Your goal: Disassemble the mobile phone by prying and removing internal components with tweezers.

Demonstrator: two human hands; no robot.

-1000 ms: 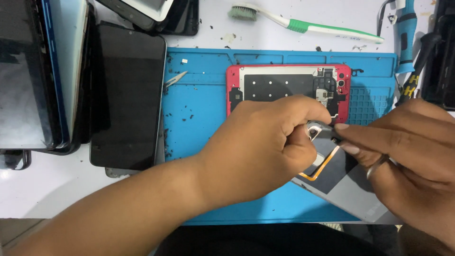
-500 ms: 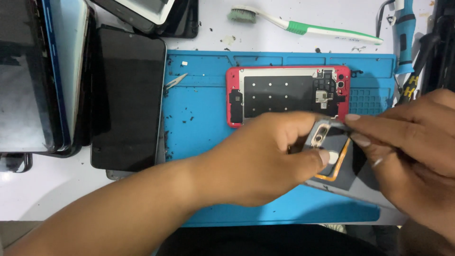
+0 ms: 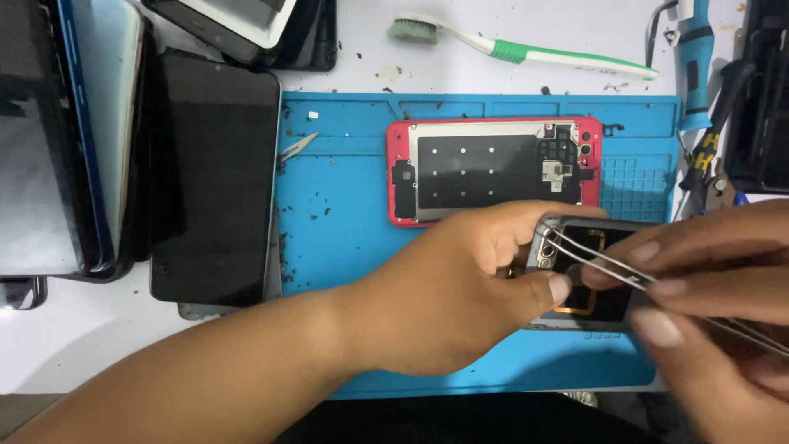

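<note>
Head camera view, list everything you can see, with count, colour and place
Work mat: one, blue, centre of the white table.
Opened phone: one, red frame, dark inside, on the mat's upper middle.
Phone back cover: one, grey, dark inside, right side of the mat, between both hands.
Tweezers: one, silver, tips at the cover's camera corner.
Toothbrush: one, green and white, above the mat.
Dark-screened phones: several, stacked left and top.
Hand tools: several, right edge.
Left hand: grips the cover.
Right hand: fingers pinch the tweezers.

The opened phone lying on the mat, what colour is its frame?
Red, around the opened phone; clearest in the head view.
</note>
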